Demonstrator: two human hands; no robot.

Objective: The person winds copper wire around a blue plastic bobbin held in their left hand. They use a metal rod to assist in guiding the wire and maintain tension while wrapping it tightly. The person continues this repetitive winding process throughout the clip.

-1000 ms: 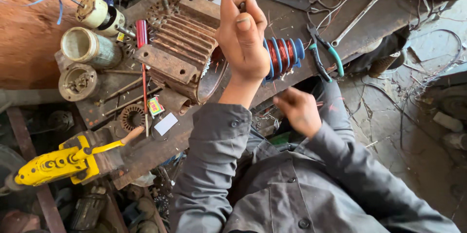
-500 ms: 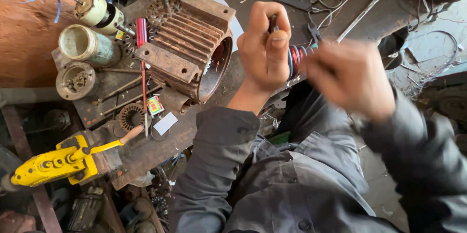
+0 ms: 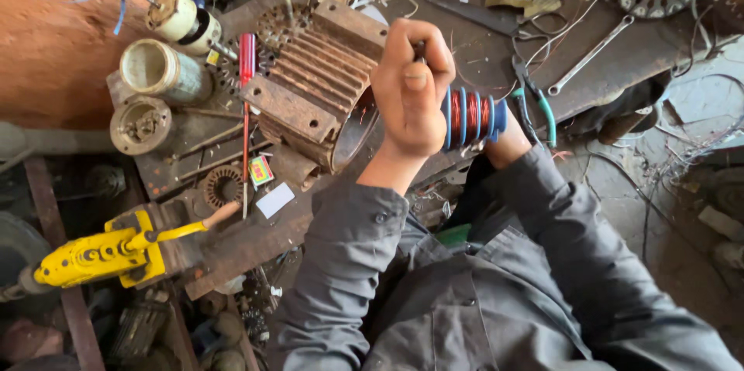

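Between your two hands, just above the cluttered surface (image 3: 620, 53), sits the blue spool (image 3: 471, 117) wound with copper wire. Your left hand (image 3: 415, 88) is fisted at its end; your right hand (image 3: 508, 142) is mostly hidden behind it — its fingers cannot be told. Hold the spool level beside the ribbed motor housing (image 3: 314, 88) — keep turns tight.

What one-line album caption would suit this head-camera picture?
Left hand gripping a handle beside a blue former wound with copper wire, next to a rusty finned motor housing.
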